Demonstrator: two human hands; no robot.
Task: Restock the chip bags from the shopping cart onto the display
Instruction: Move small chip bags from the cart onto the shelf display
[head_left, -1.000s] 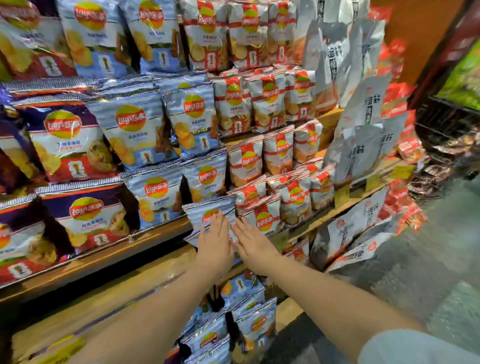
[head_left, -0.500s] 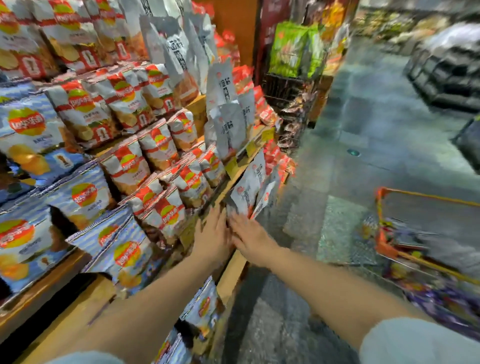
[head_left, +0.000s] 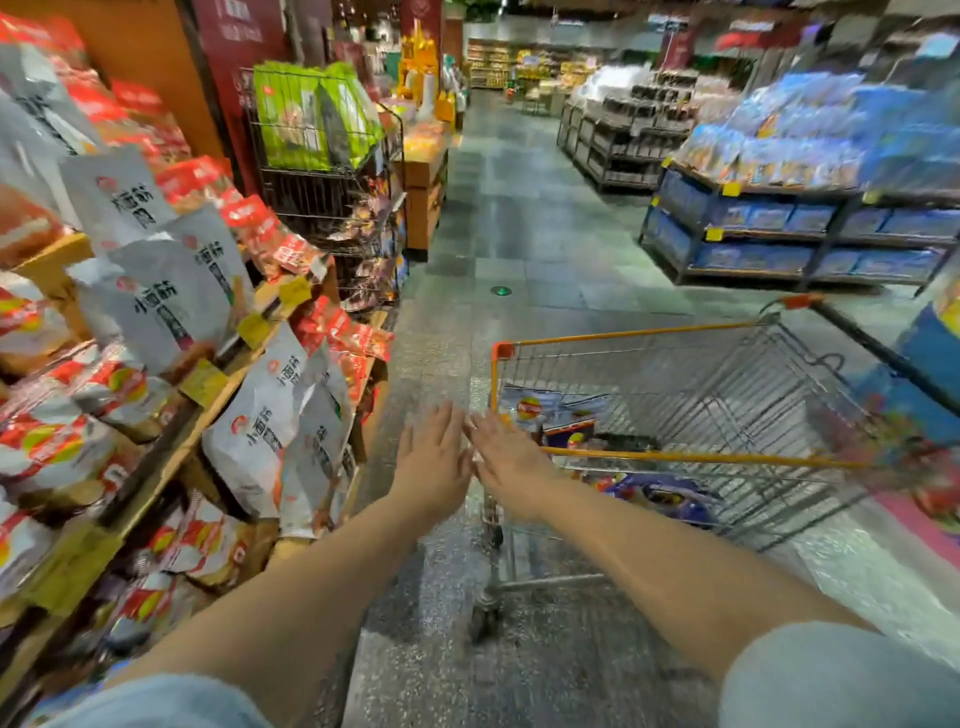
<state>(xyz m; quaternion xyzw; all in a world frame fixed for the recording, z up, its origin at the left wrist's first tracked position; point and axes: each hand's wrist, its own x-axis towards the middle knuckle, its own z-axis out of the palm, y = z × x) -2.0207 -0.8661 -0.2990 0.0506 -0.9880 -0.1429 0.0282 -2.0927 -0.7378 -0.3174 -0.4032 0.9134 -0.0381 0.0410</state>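
Observation:
A wire shopping cart (head_left: 675, 332) with an orange rim stands in the aisle at the right. Chip bags (head_left: 550, 410) lie inside it, blue and purple ones with a red and yellow logo. My left hand (head_left: 434, 457) and my right hand (head_left: 506, 449) are stretched out side by side in the air, fingers straight, holding nothing. My right hand is at the cart's near left corner. My left hand is just left of it, over the floor. The display (head_left: 208, 395) of chip and snack bags runs along the left.
Grey and white snack bags (head_left: 270, 415) lean off the display's lower shelf toward the aisle. A wire rack (head_left: 322, 208) with green bags stands beyond it. Blue-stocked shelves (head_left: 800, 208) line the aisle's right side. Tiled floor (head_left: 519, 249) stretches ahead.
The view has swung right, from the chip shelves to the aisle and cart. Both hands left the bags on the shelf and now hover by the cart's corner.

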